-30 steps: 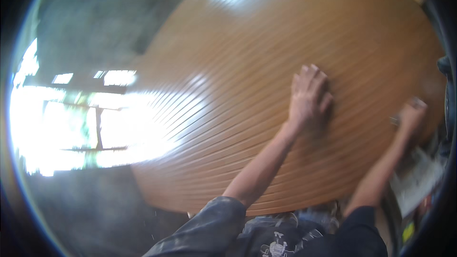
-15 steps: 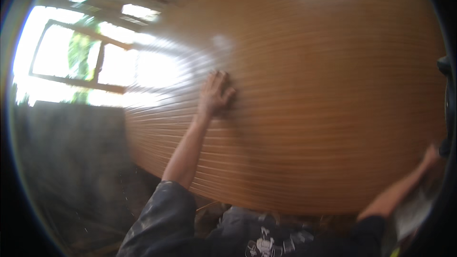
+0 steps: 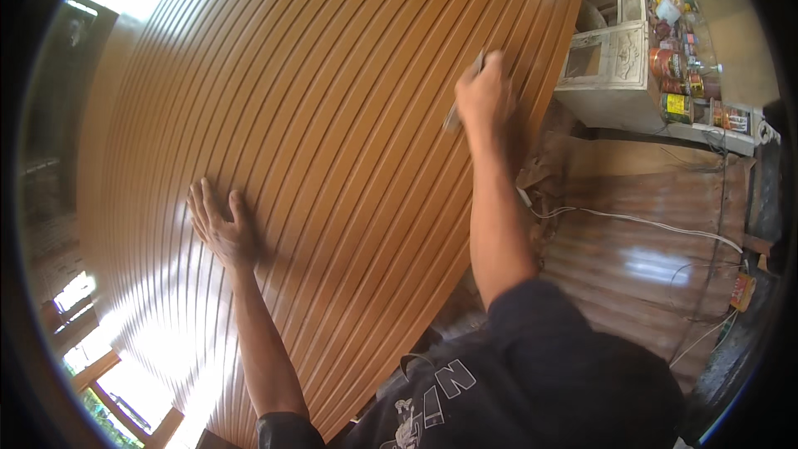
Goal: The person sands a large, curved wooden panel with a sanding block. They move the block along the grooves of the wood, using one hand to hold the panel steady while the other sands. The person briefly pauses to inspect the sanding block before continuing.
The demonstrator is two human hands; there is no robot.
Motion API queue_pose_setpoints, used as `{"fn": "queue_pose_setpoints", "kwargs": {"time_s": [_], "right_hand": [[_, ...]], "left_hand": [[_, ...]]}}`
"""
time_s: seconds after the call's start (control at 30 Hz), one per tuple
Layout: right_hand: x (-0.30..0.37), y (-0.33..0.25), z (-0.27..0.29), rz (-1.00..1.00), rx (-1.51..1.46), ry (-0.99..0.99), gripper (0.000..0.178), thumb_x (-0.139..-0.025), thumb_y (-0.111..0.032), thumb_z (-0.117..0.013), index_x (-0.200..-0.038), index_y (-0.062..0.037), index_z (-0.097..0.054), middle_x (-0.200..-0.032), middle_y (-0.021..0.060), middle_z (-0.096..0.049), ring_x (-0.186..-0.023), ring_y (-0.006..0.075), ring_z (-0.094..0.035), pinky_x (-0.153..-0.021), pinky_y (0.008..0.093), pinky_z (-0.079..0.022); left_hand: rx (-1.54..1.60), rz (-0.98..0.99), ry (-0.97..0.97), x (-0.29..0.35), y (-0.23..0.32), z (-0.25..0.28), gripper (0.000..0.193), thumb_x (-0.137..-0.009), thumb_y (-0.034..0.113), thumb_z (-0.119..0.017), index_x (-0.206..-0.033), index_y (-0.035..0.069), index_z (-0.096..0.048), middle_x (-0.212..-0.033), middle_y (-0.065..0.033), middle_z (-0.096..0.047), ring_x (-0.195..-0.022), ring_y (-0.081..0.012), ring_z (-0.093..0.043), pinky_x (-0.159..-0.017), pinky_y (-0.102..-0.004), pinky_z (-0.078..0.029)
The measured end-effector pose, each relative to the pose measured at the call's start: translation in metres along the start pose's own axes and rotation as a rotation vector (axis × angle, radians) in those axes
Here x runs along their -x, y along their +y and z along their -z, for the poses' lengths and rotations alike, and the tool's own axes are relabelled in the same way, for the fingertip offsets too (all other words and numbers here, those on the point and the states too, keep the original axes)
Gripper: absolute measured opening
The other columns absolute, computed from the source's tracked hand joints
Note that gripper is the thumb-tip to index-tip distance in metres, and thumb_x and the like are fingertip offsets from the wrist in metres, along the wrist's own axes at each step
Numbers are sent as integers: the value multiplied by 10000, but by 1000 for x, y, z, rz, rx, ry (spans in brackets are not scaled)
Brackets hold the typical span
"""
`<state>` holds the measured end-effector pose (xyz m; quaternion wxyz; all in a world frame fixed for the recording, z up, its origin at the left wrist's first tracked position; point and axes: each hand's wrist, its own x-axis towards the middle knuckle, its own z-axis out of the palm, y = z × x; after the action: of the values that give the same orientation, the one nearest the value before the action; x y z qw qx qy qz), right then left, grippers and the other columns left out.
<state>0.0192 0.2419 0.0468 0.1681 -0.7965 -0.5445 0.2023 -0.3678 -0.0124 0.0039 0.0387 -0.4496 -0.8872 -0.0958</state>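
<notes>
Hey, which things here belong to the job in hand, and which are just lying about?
In hand:
- grooved brown panel, left hand on it
- thin flat tool, gripped by right hand

Apparently just lying about:
- tins
- carved pale cabinet
- white cord

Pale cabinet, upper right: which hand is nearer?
Right. The right hand, gripping a thin tool, is just left of the pale cabinet in the picture. The left hand, on the ribbed panel, is much farther left and lower.
</notes>
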Motion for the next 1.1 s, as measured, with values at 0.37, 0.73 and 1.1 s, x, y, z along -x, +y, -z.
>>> {"fn": "queue_pose_setpoints", "kwargs": {"time_s": [0.37, 0.73, 1.1], "right_hand": [[-26, 29, -37, 23, 54, 226, 310, -1012, -228, -615, -1239, -18, -619, -1055, 248, -771, -1030, 446, -753, -921, 565, -584], [302, 11, -65, -47, -188, 124, 135, -1019, -147, -652, -1114, -71, -592, -857, 176, -767, -823, 409, -763, -721, 535, -576], [277, 31, -83, 45, -84, 379, 173, -1030, -238, -632, -1085, -74, -629, -915, 205, -783, -857, 433, -763, -815, 556, -582]], "left_hand": [[44, 17, -38, -7, 10, -11, 796, -1068, 641, -459, -1694, 159, -364, -1768, -135, -308, -1669, -314, -177, -1357, -547, -113], [89, -52, -53, -11, -3, -26, 858, -1053, 709, -448, -1709, 170, -321, -1789, -127, -251, -1678, -328, -132, -1357, -570, -120], [168, -120, -8, -5, -5, -26, 874, -1043, 674, -490, -1691, 104, -353, -1778, -158, -273, -1676, -341, -136, -1347, -580, -97]]}}
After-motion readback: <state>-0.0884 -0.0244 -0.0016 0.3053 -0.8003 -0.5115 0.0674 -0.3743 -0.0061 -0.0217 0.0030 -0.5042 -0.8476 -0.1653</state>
